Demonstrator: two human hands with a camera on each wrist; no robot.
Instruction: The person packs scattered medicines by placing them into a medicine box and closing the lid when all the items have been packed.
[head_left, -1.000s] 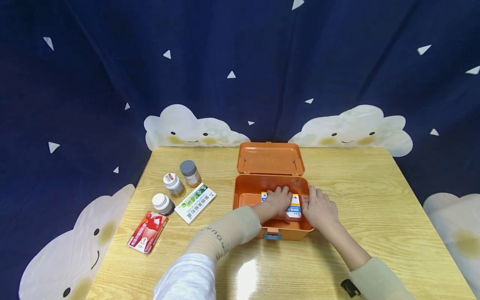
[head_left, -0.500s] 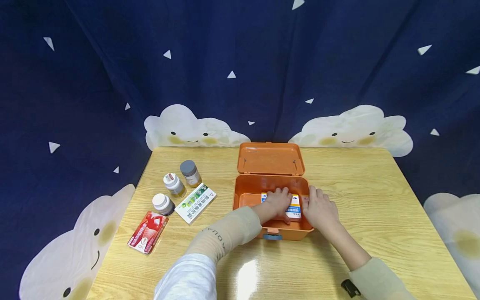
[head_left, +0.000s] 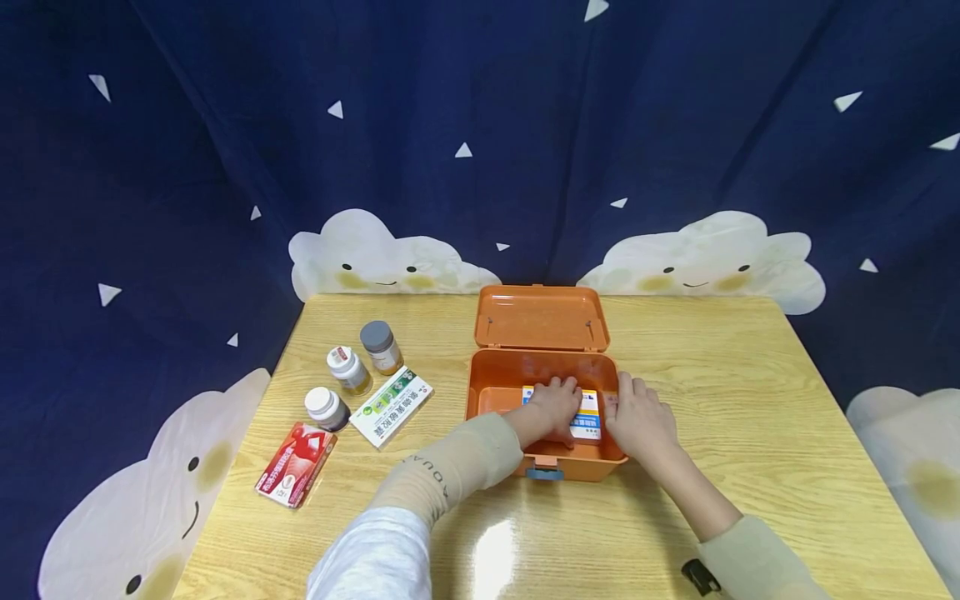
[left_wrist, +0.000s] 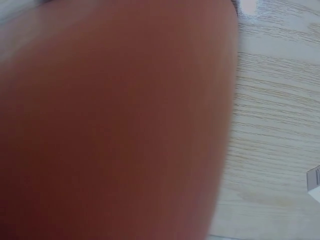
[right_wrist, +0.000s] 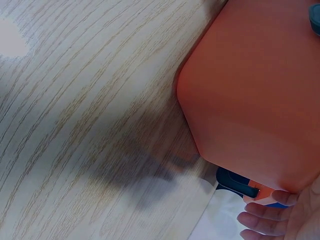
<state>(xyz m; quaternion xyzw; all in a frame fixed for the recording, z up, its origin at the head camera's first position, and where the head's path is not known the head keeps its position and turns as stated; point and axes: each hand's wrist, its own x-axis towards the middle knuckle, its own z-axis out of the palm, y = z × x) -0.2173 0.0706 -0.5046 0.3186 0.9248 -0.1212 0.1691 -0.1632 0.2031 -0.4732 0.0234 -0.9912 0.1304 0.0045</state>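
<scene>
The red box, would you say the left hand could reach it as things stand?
Probably yes: the left hand would have to lift out of the orange case, but nothing covers the red box.

Orange box: a smooth, plain wall (right_wrist: 250, 90) fills the right side, its outline angled toward the centre.
Right hand: fingers (right_wrist: 264, 226) reach in from the lower right corner, overlapping the box's lower edge.
Dark latch-like loop: a curved piece (right_wrist: 242, 188) juts beside the fingertips.
Worktop: pale wood (right_wrist: 75, 110) with diagonal grain, a white glare (right_wrist: 12, 40) upper left, and a soft shadow (right_wrist: 145, 170) near the box.
Upper right edge: a dark rounded part (right_wrist: 315, 19), cut off.
</scene>
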